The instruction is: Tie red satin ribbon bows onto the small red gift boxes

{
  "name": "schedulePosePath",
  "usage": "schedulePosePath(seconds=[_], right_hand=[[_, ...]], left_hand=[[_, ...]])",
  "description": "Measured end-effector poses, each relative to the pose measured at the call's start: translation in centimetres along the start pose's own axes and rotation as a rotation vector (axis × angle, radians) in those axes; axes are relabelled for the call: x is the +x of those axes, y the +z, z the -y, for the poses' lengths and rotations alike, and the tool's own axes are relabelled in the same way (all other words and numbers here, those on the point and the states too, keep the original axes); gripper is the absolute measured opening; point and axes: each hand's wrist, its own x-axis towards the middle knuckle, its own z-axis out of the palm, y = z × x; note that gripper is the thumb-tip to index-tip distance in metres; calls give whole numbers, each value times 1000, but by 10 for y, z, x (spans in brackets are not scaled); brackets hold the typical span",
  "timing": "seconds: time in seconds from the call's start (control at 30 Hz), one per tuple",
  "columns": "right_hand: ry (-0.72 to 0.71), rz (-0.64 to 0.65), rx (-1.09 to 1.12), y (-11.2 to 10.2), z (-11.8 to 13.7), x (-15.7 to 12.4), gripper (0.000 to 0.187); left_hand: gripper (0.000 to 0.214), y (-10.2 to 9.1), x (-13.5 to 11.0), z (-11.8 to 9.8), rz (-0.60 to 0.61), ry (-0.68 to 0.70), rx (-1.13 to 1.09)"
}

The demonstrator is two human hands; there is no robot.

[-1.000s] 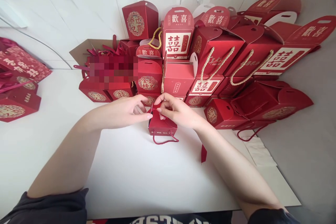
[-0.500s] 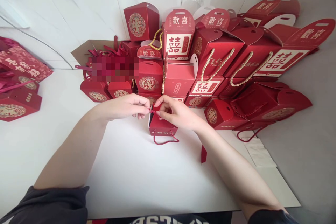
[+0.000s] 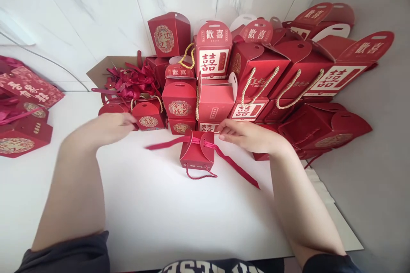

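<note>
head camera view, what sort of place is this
Probably a small gift-packaging workspace, though whether in a shop or home I can't tell: stacked red boxes, a heap of loose ribbons, and a small red box laced with ribbon on a white table.

Both hands have left the small red gift box [image 3: 194, 154]: the left hand [image 3: 107, 129] has swung out to its 9 o'clock, the right hand [image 3: 250, 136] to nearly 3. The crimson ribbon [image 3: 194, 140], pinched before, now lies across the top flaps [image 3: 208, 152], tails toward 9 and 4 o'clock.
</note>
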Motion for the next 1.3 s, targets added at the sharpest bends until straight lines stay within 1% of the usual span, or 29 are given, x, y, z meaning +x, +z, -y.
schedulePosePath(seconds=[0.03,0.07,0.13,0.17,0.23,0.3,0.4,0.47,0.5,0.57,0.6,0.7,0.77,0.87,0.93,1.0,1.07,1.17,1.23,1.3], right_hand=[[13,24,-1,1,-2,3,26],[26,45,2,3,-3,6,28],[46,87,29,6,-4,14,33],[50,108,55,7,-5,17,36],[48,138,140,11,-7,22,40],[39,149,283,17,-12,23,40],[11,199,579,32,-25,19,37],[-5,225,761,41,-33,15,38],[-4,216,819,46,-36,13,39],[10,187,874,51,-38,8,40],[14,174,874,53,-37,7,39],[23,165,858,55,-30,3,35],[56,158,856,55,-25,2,36],[118,129,808,54,-22,1,40],[120,102,733,50,-22,0,42],[106,82,651,44,-23,-1,43],[102,64,572,37,-22,-3,43],[106,39,463,26,-17,-8,40],[115,-15,410,18,-12,-15,39],[154,-89,375,9,-5,-23,38]], left_hand=[[34,8,2,-12,73,43,-16],[40,16,3,-25,119,75,-56],[48,33,4,-50,248,165,-183],[53,40,4,-60,315,184,-236],[60,51,5,-72,389,177,-322],[62,56,6,-74,417,172,-389],[54,59,8,-70,433,223,-496],[52,61,8,-67,417,239,-520],[53,61,8,-67,402,222,-502],[56,64,8,-67,382,159,-449],[57,66,9,-67,394,126,-434],[55,69,10,-70,491,71,-494],[50,67,12,-70,540,66,-550],[42,55,13,-65,541,103,-517],[40,44,13,-58,520,121,-466],[41,34,12,-50,491,118,-461],[41,25,9,-42,426,109,-462],[45,16,5,-30,329,66,-359],[49,10,1,-23,321,21,-272],[51,3,-2,-16,325,14,-241]])
